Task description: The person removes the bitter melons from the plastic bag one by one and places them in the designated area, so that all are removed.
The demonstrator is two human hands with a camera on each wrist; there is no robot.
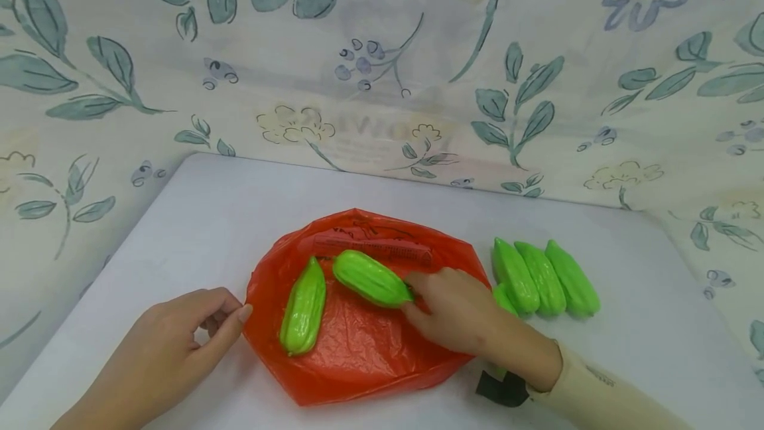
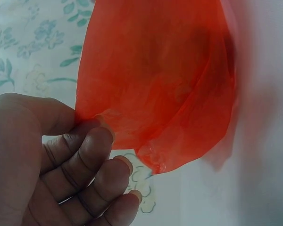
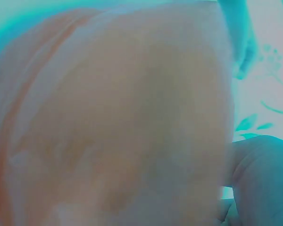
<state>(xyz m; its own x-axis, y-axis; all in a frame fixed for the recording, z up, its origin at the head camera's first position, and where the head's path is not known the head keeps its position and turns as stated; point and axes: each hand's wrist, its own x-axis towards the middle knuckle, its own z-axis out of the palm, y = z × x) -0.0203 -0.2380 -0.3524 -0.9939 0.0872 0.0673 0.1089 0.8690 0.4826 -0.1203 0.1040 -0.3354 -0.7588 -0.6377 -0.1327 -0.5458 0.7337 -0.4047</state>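
Note:
An opened red plastic bag (image 1: 370, 354) lies on the white table in the head view. My left hand (image 1: 173, 337) pinches its left rim between thumb and forefinger; the left wrist view shows the bag's side (image 2: 151, 75) by those fingers. Inside the bag, my right hand (image 1: 456, 310) grips the near end of a glossy green ribbed fruit (image 1: 370, 277), like a star fruit, which lies slanted. To its left rests a second green fruit (image 1: 303, 310), pointed tip away from me. Blurred bag plastic (image 3: 113, 113) fills most of the right wrist view, hiding the grip.
Several more green fruits (image 1: 540, 277) lie side by side on the table (image 1: 644, 324) right of the bag, one partly hidden behind the right hand. A black piece (image 1: 503, 389) shows under the right wrist. A leaf-patterned cloth (image 1: 382, 131) hangs behind the table.

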